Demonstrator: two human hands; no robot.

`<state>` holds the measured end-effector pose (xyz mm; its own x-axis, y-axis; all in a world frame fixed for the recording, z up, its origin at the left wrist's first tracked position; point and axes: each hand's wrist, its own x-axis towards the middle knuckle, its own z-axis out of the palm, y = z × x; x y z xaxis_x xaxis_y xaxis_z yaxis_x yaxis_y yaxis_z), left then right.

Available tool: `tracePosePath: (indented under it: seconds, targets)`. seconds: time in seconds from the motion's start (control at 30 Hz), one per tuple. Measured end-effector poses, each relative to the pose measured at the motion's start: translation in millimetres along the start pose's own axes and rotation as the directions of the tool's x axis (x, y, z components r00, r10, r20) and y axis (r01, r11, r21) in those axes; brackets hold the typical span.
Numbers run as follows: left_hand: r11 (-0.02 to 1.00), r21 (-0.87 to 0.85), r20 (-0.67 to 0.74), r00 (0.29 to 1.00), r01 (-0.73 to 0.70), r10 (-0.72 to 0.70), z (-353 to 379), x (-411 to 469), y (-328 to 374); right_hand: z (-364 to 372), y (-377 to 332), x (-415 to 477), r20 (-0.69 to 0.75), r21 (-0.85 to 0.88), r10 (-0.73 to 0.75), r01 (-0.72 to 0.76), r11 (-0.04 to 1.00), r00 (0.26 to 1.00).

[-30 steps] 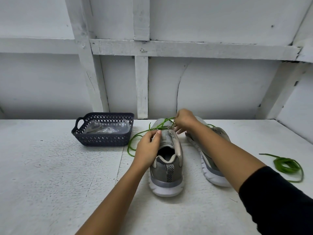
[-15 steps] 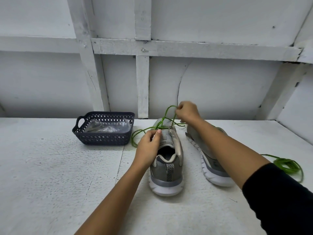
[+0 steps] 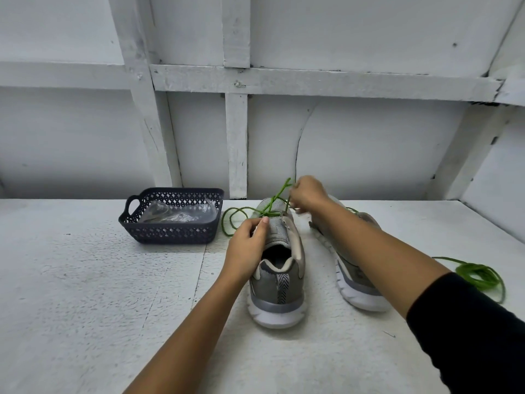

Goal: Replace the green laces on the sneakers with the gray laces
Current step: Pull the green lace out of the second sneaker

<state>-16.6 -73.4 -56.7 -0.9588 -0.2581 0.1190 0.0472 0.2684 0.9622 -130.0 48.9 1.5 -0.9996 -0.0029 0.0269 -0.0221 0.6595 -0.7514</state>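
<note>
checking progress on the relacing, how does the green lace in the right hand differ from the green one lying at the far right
The pulled lace is pinched by the right hand and lifted; the far-right lace lies untouched on the table. The pulled lace runs into the upright sneaker; the far-right lace is free and bunched. Both are green.

The right forearm (image 3: 369, 251) hid most of the right sneaker (image 3: 358, 282). The right grip (image 3: 308, 193) showed only its back, its fingertips on the green lace (image 3: 279, 194) hidden. The basket's (image 3: 170, 235) clear bag (image 3: 181, 214) held contents too blurred to tell. The sleeve (image 3: 468, 336) ran off the edge, covering part of the coiled lace (image 3: 480, 275).
</note>
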Motion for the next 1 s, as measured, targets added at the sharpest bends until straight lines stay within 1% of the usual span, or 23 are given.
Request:
tracePosePath:
  seconds: [0.07,0.13,0.17,0.2,0.23,0.3,0.33,0.37,0.4,0.43,0.47,0.5,0.57,0.63,0.7,0.77,0.8,0.83,0.87,0.9,0.93,0.97,1.0]
  targets:
    - [1.000,-0.004,0.005,1.000,-0.001,0.002,0,0,-1,-19,-11,7,-0.150,0.191,0.012,0.017,0.981,0.989]
    - [1.000,-0.015,0.004,1.000,0.001,-0.001,0,1,-2,-34,-20,14,-0.270,0.324,0.036,0.056,0.944,0.962]
    - [1.000,-0.020,0.004,1.000,0.004,-0.004,0,1,-2,-37,-22,15,-0.276,0.370,0.062,0.047,0.928,0.959]
    - [1.000,-0.022,0.004,1.000,0.008,-0.008,0,1,-2,-36,-21,14,-0.240,0.393,0.095,0.007,0.919,0.966]
    - [1.000,-0.022,0.003,1.000,0.012,-0.012,0,2,-3,-31,-17,12,-0.169,0.392,0.124,-0.049,0.919,0.978]
    - [1.000,-0.019,0.004,1.000,0.013,-0.013,1,2,-3,-13,-1,4,0.002,0.284,0.158,-0.152,0.947,0.988]
    - [1.000,-0.021,0.004,1.000,0.010,-0.010,1,2,-3,-3,8,1,0.070,0.183,0.146,-0.157,0.971,0.987]
    - [1.000,-0.026,0.003,1.000,0.007,-0.007,1,2,-3,6,16,-1,0.108,0.049,0.116,-0.122,0.991,0.987]
    - [1.000,-0.030,0.004,1.000,0.006,-0.006,1,2,-3,15,22,0,0.102,-0.094,0.071,-0.061,0.994,0.992]
    - [0.999,-0.032,0.005,1.000,0.005,-0.004,1,2,-3,21,24,1,0.070,-0.191,0.026,-0.012,0.981,0.997]
    - [0.999,-0.032,0.005,1.000,0.003,-0.003,2,2,-3,24,24,3,0.043,-0.225,-0.010,0.020,0.974,0.999]
    - [0.999,-0.032,0.004,1.000,0.003,-0.003,2,2,-3,24,21,4,0.033,-0.205,-0.031,0.037,0.978,0.999]
    - [0.999,-0.032,0.002,1.000,0.006,-0.006,1,2,-4,13,11,6,-0.008,-0.034,-0.006,0.006,0.999,1.000]
    - [1.000,-0.029,0.006,1.000,0.005,-0.005,1,2,-3,-9,-3,9,-0.142,0.171,0.051,-0.026,0.985,0.988]
    - [1.000,-0.017,0.005,1.000,0.002,-0.002,0,1,-3,-32,-15,14,-0.292,0.332,0.068,0.035,0.943,0.954]
    - [1.000,-0.008,0.002,1.000,0.001,-0.001,1,0,-2,-44,-20,15,-0.373,0.422,0.083,0.090,0.902,0.924]
    - [1.000,-0.010,0.000,1.000,0.002,-0.002,1,0,-1,-43,-19,15,-0.364,0.427,0.102,0.069,0.902,0.926]
    - [1.000,-0.013,-0.002,1.000,0.003,-0.003,1,0,-2,-37,-15,15,-0.318,0.408,0.123,0.018,0.913,0.940]
    - [1.000,-0.016,-0.003,1.000,0.002,-0.002,1,1,-2,-28,-8,14,-0.238,0.370,0.147,-0.050,0.928,0.960]
    - [1.000,-0.020,-0.005,1.000,0.000,0.000,2,1,-2,-16,-1,12,-0.128,0.320,0.172,-0.123,0.939,0.977]
    - [1.000,-0.025,-0.005,1.000,-0.002,0.002,2,2,-3,-5,7,8,-0.019,0.255,0.192,-0.181,0.950,0.981]
    - [0.999,-0.032,-0.004,1.000,-0.003,0.003,2,2,-3,6,14,3,0.052,0.150,0.184,-0.190,0.970,0.982]
    - [0.999,-0.037,-0.004,1.000,-0.004,0.004,2,2,-3,14,19,1,0.085,0.001,0.137,-0.137,0.991,0.987]
